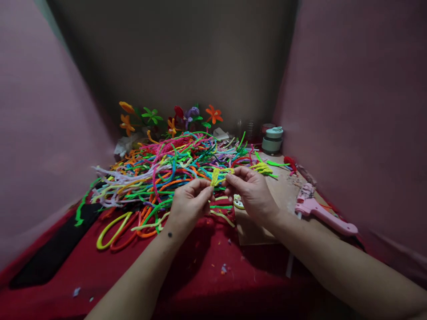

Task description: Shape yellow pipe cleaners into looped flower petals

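— Yellow fuzzy pipe cleaner piece point(215, 177) at frame centre, folded small, pinched from both sides.

— Pinched by which fingers?

— Left hand point(189, 202) closed on its lower end between thumb and fingertips; right hand point(251, 189) clamped on the upper right end, thumb against forefinger. Held just above the near edge of the heap.

— And the heap?

— Tangled pile of pipe cleaners point(160, 173) in pink, green, orange, blue, white, spread across centre and left, lying on red cloth point(207, 266).

— Behind that?

— Finished pipe cleaner flowers point(173, 118) standing upright at upper centre, orange, green, purple.

— On the right?

— Pink glue gun point(320, 211) lying on a brown board point(283, 191), well apart from the right hand. Pale green lidded jar point(272, 140) further back. Small yellow bundle point(263, 168) just beyond the right knuckles.
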The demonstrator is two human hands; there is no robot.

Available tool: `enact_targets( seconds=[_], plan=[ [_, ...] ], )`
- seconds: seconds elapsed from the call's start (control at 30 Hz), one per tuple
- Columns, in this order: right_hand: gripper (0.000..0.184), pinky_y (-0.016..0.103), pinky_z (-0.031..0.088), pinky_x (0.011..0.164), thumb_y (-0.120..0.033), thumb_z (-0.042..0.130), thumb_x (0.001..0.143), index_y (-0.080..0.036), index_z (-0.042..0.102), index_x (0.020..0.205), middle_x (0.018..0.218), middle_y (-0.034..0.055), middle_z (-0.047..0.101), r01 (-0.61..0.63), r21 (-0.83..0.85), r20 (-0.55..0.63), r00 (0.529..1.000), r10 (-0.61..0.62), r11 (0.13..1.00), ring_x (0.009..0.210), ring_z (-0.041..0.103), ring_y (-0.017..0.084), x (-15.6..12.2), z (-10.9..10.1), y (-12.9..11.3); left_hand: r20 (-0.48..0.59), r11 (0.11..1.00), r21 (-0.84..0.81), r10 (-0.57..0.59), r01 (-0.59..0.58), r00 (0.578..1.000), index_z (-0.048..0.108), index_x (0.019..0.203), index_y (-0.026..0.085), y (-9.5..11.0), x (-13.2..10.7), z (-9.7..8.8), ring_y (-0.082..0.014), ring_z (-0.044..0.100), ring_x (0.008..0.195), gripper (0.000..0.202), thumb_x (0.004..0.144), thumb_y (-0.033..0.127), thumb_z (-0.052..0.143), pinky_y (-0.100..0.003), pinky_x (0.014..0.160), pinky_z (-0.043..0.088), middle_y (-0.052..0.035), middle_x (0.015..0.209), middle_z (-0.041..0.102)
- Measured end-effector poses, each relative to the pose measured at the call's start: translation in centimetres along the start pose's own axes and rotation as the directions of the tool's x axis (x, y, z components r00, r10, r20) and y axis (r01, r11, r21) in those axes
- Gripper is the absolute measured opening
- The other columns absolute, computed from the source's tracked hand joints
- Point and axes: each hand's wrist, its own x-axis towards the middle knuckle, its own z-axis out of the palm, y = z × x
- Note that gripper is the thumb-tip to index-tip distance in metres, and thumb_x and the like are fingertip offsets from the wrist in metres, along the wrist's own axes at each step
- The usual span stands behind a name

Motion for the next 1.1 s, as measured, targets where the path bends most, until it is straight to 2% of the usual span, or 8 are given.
enact_targets(
  seconds=[0.2, 0.3, 0.47, 0.7, 0.77, 0.93, 1.0, 1.1],
  plan=[
    [0.015, 0.021, 0.043, 0.045, -0.027, 0.060, 0.074, -0.017, 0.050, 0.070, 0.059, -0.0031, 0.058, 0.107, -0.125, -0.009, 0.994, -0.109, 0.986, 0.047, 0.052, 0.009, -0.3, 0.1, 0.1, -0.003, 0.999, 0.043, 0.025, -0.025, 1.000, 0.059, 0.080, 0.016, -0.4, -0.1, 0.4, -0.0052, 0.043, 0.033, 0.015, 0.072, 0.029, 0.060, -0.017, 0.033, 0.033, 0.0047, 0.053, 0.056],
    [0.015, 0.022, 0.040, 0.045, -0.029, 0.058, 0.076, -0.018, 0.050, 0.070, 0.056, -0.0036, 0.054, 0.156, -0.245, -0.003, 0.987, -0.162, 0.957, 0.047, 0.049, 0.009, -0.4, -0.1, 0.5, -0.003, 0.999, 0.039, 0.026, -0.026, 1.000, 0.059, 0.081, 0.016, -0.5, -0.1, 0.3, -0.0051, 0.043, 0.033, 0.016, 0.073, 0.030, 0.060, -0.017, 0.033, 0.033, 0.0042, 0.054, 0.056],
    [0.013, 0.022, 0.037, 0.050, -0.030, 0.054, 0.079, -0.019, 0.053, 0.075, 0.059, -0.0026, 0.050, 0.281, -0.494, 0.040, 0.953, -0.302, 0.823, 0.052, 0.046, 0.010, -0.6, -0.6, 1.1, -0.021, 0.999, 0.035, 0.036, -0.035, 0.999, 0.059, 0.082, 0.017, -0.7, -0.1, 0.3, -0.0053, 0.043, 0.033, 0.017, 0.073, 0.031, 0.060, -0.017, 0.034, 0.034, 0.0045, 0.054, 0.057],
    [0.009, 0.024, 0.038, 0.058, -0.023, 0.052, 0.080, -0.019, 0.053, 0.073, 0.065, -0.0002, 0.053, 0.434, -0.670, 0.146, 0.873, -0.466, 0.603, 0.057, 0.047, 0.011, -0.9, -0.5, 0.8, -0.047, 0.982, 0.157, 0.113, -0.105, 0.992, 0.060, 0.087, 0.018, -1.3, -0.1, 0.1, -0.0061, 0.044, 0.038, 0.017, 0.076, 0.030, 0.057, -0.018, 0.040, 0.037, 0.0044, 0.057, 0.056],
    [0.009, 0.024, 0.039, 0.060, -0.023, 0.051, 0.081, -0.018, 0.054, 0.074, 0.066, 0.0005, 0.054, 0.441, -0.667, 0.163, 0.873, -0.459, 0.601, 0.059, 0.049, 0.011, -1.0, -0.4, 0.8, -0.042, 0.962, 0.233, 0.157, -0.143, 0.987, 0.060, 0.088, 0.019, -1.5, -0.2, 0.1, -0.0066, 0.046, 0.041, 0.017, 0.078, 0.030, 0.054, -0.018, 0.043, 0.038, 0.0036, 0.060, 0.058],
    [0.012, 0.025, 0.040, 0.062, -0.023, 0.049, 0.082, -0.018, 0.058, 0.077, 0.071, 0.0018, 0.058, 0.384, -0.587, 0.191, 0.921, -0.339, 0.713, 0.065, 0.053, 0.013, -0.9, -0.4, 1.1, -0.047, 0.922, 0.328, 0.234, -0.206, 0.971, 0.061, 0.090, 0.020, -1.8, -0.3, 0.1, -0.0084, 0.050, 0.047, 0.017, 0.079, 0.029, 0.052, -0.018, 0.049, 0.040, 0.0015, 0.066, 0.061],
    [0.012, 0.024, 0.039, 0.060, -0.023, 0.049, 0.083, -0.018, 0.058, 0.075, 0.067, 0.0009, 0.056, 0.402, -0.608, 0.210, 0.913, -0.350, 0.685, 0.062, 0.052, 0.013, -0.8, -0.4, 1.2, -0.047, 0.915, 0.337, 0.251, -0.222, 0.967, 0.061, 0.090, 0.020, -1.8, -0.3, 0.1, -0.0089, 0.051, 0.049, 0.017, 0.079, 0.029, 0.052, -0.018, 0.049, 0.040, 0.0011, 0.067, 0.062],
    [0.015, 0.023, 0.036, 0.056, -0.019, 0.048, 0.083, -0.018, 0.054, 0.070, 0.060, -0.0005, 0.051, 0.485, -0.684, 0.280, 0.864, -0.419, 0.544, 0.057, 0.047, 0.011, -0.8, -0.5, 1.1, -0.032, 0.907, 0.354, 0.254, -0.227, 0.967, 0.061, 0.091, 0.020, -1.9, -0.3, 0.0, -0.0087, 0.051, 0.049, 0.018, 0.079, 0.029, 0.051, -0.018, 0.050, 0.040, 0.0006, 0.069, 0.062]
  ],
)
